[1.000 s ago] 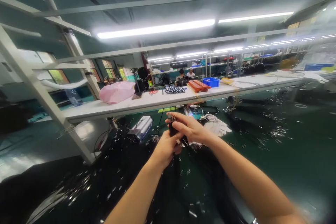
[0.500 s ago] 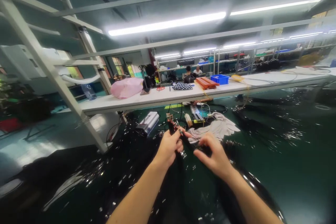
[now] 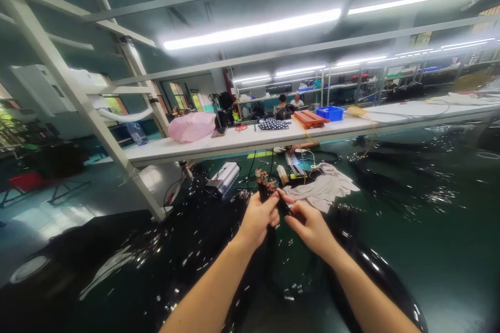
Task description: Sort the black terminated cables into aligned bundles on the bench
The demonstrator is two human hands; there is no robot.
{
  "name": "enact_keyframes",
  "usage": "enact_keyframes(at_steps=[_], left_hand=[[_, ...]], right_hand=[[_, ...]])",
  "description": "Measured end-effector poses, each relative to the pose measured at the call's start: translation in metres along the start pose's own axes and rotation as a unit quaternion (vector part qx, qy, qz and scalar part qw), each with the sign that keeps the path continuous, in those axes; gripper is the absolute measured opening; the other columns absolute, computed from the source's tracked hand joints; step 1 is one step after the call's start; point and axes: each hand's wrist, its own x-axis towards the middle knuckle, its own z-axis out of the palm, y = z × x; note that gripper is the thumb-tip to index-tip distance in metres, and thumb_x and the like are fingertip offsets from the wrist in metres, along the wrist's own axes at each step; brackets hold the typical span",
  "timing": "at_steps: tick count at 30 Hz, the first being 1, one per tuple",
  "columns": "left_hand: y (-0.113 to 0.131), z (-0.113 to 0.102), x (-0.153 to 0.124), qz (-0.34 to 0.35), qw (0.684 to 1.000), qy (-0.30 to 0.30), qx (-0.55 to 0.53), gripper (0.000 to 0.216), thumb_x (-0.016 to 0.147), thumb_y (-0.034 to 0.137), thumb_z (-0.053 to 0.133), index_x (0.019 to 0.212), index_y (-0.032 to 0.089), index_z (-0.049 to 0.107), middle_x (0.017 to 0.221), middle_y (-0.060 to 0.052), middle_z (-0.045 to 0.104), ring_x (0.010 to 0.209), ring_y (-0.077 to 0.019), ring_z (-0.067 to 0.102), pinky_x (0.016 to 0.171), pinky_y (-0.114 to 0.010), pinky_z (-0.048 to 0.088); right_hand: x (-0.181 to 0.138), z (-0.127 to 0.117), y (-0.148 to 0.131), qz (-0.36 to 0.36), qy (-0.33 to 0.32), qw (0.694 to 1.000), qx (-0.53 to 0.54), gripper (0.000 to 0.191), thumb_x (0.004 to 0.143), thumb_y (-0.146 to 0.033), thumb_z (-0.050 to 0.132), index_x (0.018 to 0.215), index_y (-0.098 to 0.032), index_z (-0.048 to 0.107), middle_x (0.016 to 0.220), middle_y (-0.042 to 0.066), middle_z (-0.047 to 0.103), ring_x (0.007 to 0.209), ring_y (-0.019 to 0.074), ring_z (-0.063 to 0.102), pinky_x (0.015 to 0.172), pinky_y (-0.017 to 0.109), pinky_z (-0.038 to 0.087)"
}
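My left hand (image 3: 258, 221) is closed around a bundle of black cables (image 3: 263, 190), whose stripped ends fan out in copper-coloured wires above the fist. Just to the right, my right hand (image 3: 312, 229) pinches a single black cable (image 3: 284, 204) that slants up toward the left fingers. The fingertips of both hands nearly meet there; whether they touch is too small to tell. Beyond the hands lie a crumpled whitish cloth (image 3: 328, 187) and a silver metal box (image 3: 224, 178) on the dark green worktop (image 3: 429, 250).
Black cable coils (image 3: 385, 270) and small shiny scraps are strewn over the worktop. A white shelf (image 3: 242, 140) crosses behind, carrying a pink bag (image 3: 191, 127), a blue bin (image 3: 330, 113) and orange trays (image 3: 310, 118). Another person's hand (image 3: 300, 148) shows beneath it.
My right hand has moved left and closed on a black cable beside the left hand. The left hand keeps its hold on the bundle. The view has shifted slightly.
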Motion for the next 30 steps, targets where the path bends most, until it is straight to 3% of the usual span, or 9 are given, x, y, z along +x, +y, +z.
enact_keyframes(at_steps=[6,10,13,17,20,23,26,28,30], left_hand=[[0.007,-0.002,-0.008,-0.029,0.997,-0.064,-0.038,0.013,0.069,0.021,0.058,0.078,0.013,0.052,0.051,0.003,0.052,0.030,-0.0007,0.025,0.035,-0.019,0.024],[0.008,0.006,-0.014,-0.047,0.993,-0.098,-0.035,0.016,0.068,0.017,0.059,0.082,0.013,0.054,0.047,0.006,0.043,0.031,-0.0004,0.024,0.034,-0.017,0.021],[0.008,0.008,-0.012,-0.059,0.993,-0.103,-0.026,0.018,0.074,0.029,0.058,0.073,0.012,0.052,0.056,0.002,0.049,0.030,0.0014,0.023,0.031,-0.014,0.017],[0.012,-0.011,0.003,-0.061,0.993,0.001,-0.104,0.020,0.081,0.026,0.050,0.067,0.012,0.047,0.057,0.001,0.049,0.029,0.0028,0.021,0.029,-0.011,0.017],[0.005,-0.032,0.016,-0.084,0.976,0.090,-0.177,0.022,0.087,0.018,0.038,0.068,0.011,0.046,0.058,0.000,0.050,0.029,0.0030,0.021,0.028,-0.009,0.020],[-0.020,-0.050,0.023,-0.155,0.956,0.120,-0.219,0.021,0.087,0.019,0.037,0.071,0.010,0.047,0.068,-0.005,0.056,0.029,0.0033,0.020,0.028,-0.009,0.022],[-0.053,-0.060,0.024,-0.211,0.925,0.201,-0.242,0.017,0.085,0.018,0.042,0.070,0.011,0.044,0.072,-0.008,0.058,0.030,0.0031,0.018,0.028,-0.010,0.025],[-0.069,-0.063,0.023,-0.225,0.909,0.243,-0.253,0.016,0.085,0.016,0.043,0.069,0.012,0.041,0.071,-0.008,0.058,0.030,0.0031,0.018,0.028,-0.010,0.026],[-0.078,-0.063,0.020,-0.228,0.905,0.241,-0.267,0.018,0.085,0.015,0.042,0.068,0.012,0.042,0.069,-0.007,0.057,0.030,0.0032,0.018,0.029,-0.010,0.025]], right_hand=[[-0.004,0.004,0.009,-0.019,0.004,0.995,0.094,0.013,0.077,-0.029,0.049,0.072,-0.020,0.040,0.070,0.000,0.049,0.066,0.0146,0.048,0.058,0.027,0.038],[-0.012,0.007,0.005,0.048,-0.126,0.965,0.227,0.019,0.088,-0.036,0.031,0.098,-0.022,0.036,0.051,-0.009,0.038,0.040,0.0090,0.036,0.040,0.021,0.029],[-0.021,0.002,0.003,0.063,-0.193,0.953,0.227,0.022,0.086,-0.040,0.036,0.092,-0.020,0.044,0.048,-0.010,0.033,0.037,0.0063,0.031,0.036,0.018,0.025],[-0.043,-0.015,0.016,0.123,-0.246,0.947,0.168,0.022,0.082,-0.036,0.046,0.096,-0.019,0.050,0.056,-0.007,0.045,0.041,0.0064,0.042,0.040,0.019,0.034],[-0.061,-0.034,0.036,0.159,-0.240,0.951,0.117,0.022,0.079,-0.032,0.049,0.095,-0.018,0.055,0.057,-0.006,0.046,0.042,0.0061,0.041,0.039,0.018,0.032],[-0.066,-0.058,0.061,0.199,-0.175,0.960,0.087,0.028,0.079,-0.034,0.048,0.098,-0.016,0.057,0.052,-0.006,0.040,0.041,0.0061,0.034,0.036,0.018,0.027],[-0.056,-0.084,0.090,0.247,-0.151,0.957,-0.021,0.034,0.081,-0.036,0.042,0.103,-0.015,0.056,0.048,-0.006,0.040,0.039,0.0081,0.035,0.037,0.020,0.028],[-0.046,-0.099,0.110,0.241,-0.145,0.951,-0.128,0.031,0.081,-0.033,0.042,0.099,-0.016,0.060,0.057,-0.002,0.052,0.049,0.0113,0.046,0.047,0.023,0.038],[-0.038,-0.109,0.128,0.239,-0.135,0.942,-0.195,0.025,0.079,-0.028,0.045,0.091,-0.016,0.064,0.071,0.002,0.060,0.066,0.0155,0.054,0.063,0.027,0.042]])
